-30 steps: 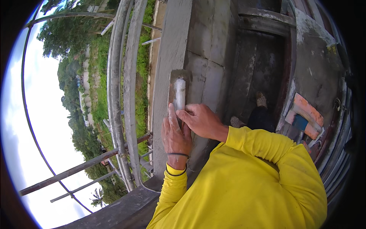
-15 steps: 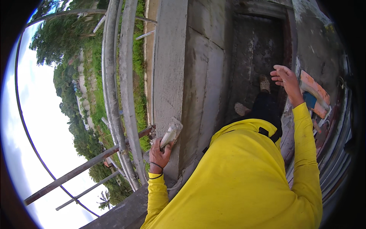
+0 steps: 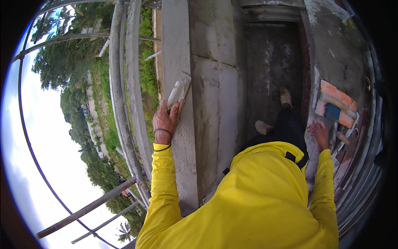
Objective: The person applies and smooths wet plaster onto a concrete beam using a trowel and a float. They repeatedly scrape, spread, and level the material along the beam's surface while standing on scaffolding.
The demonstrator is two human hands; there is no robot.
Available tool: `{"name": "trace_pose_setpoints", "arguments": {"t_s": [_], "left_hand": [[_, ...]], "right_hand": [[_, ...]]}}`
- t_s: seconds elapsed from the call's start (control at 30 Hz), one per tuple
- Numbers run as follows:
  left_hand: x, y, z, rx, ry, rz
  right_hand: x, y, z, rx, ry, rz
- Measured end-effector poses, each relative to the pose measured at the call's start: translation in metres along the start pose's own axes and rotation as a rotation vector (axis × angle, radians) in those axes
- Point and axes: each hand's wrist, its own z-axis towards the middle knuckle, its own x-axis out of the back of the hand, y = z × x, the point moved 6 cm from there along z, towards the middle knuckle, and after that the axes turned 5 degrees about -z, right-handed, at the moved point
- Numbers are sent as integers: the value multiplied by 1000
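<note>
My left hand (image 3: 164, 120) is closed around the pale handle of a plastering float (image 3: 178, 92). The float lies against the grey plastered top of a parapet wall (image 3: 175, 50), close to its inner edge. Most of its working face is hidden. To the right of my body, my right hand (image 3: 320, 132) hangs low with loosely bent fingers, and I see nothing in it. Just beyond that hand rests an orange float (image 3: 331, 88) with a wooden grip and a blue patch. A short tool with a wooden handle (image 3: 343, 138) lies beside it.
Metal scaffold poles (image 3: 134, 70) run along the wall's outer side, over a drop with greenery. My feet stand on a dark, narrow floor (image 3: 271, 54) between the wall and a raised ledge. Long corrugated metal sheets (image 3: 365, 166) lie at the far right.
My left hand has slid the float forward along the wall top, away from me. My right hand has come down and back toward my waist, away from the orange float.
</note>
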Motion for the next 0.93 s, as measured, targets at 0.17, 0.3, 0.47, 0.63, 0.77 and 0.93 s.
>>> {"name": "trace_pose_setpoints", "arguments": {"t_s": [0.17, 0.3, 0.47, 0.63, 0.77, 0.93], "left_hand": [[24, -4, 148, 7, 73, -119], [45, 33, 98, 37, 42, -250], [4, 27, 24, 125, -71, -208], [-9, 59, 129, 50, -2, -114], [-10, 61, 285, 35, 57, 35], [-12, 35, 360, 71, 5, 50]], "right_hand": [[27, -19, 28, 88, -12, -159], [65, -2, 55, 151, 84, -75], [68, 20, 42, 49, 102, 34], [42, -3, 22, -60, 30, 84], [32, -60, 36, 38, -90, 6], [46, -117, 69, 50, -112, -65]]}}
